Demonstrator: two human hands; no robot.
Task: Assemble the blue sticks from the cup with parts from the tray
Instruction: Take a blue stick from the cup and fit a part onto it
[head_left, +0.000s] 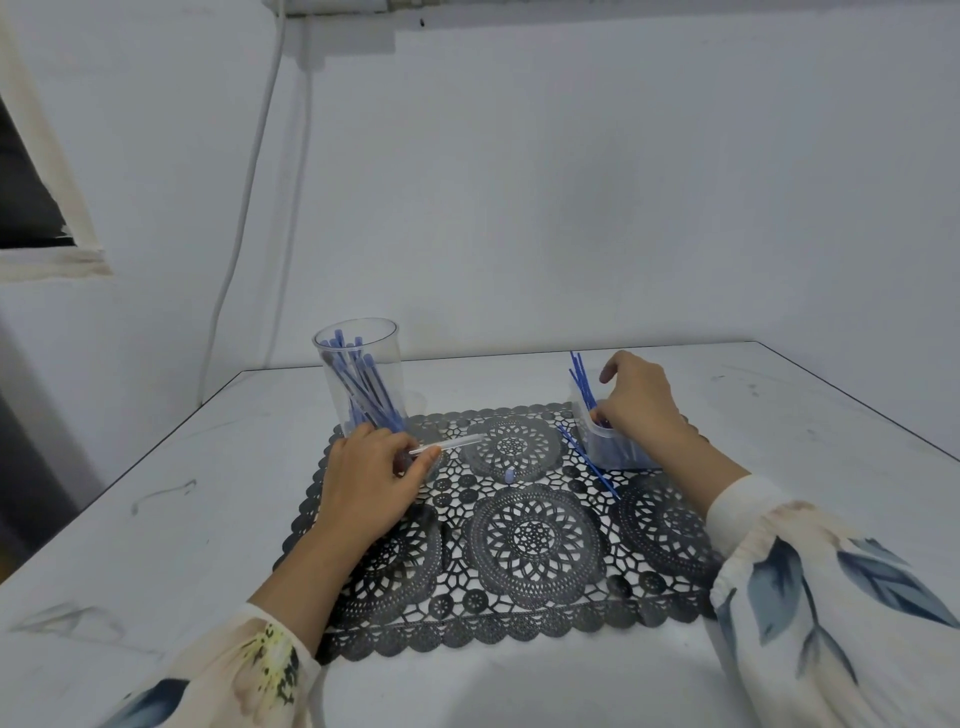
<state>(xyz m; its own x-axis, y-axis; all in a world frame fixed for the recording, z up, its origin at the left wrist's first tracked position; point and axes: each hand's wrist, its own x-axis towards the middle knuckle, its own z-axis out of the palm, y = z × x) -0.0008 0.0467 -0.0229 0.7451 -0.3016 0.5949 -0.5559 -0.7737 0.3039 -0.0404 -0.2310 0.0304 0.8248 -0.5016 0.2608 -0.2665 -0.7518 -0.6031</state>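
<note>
A clear cup (362, 364) holding several blue sticks with caps stands at the mat's far left corner. My left hand (371, 475) lies on the mat just in front of it and pinches a clear tube (449, 445) that points right. My right hand (640, 402) reaches into a small clear tray (608, 452) at the mat's far right, fingers curled down among its parts; what they touch is hidden. Thin blue rods (582, 376) stick up from the tray. One blue rod (589, 462) lies on the mat beside it. A small blue cap (510, 475) rests mid-mat.
A black lace-pattern mat (530, 535) covers the middle of a white table (208, 493). A white wall rises behind the table, with a cable running down it at the left. Floral sleeves cover both forearms near the front edge.
</note>
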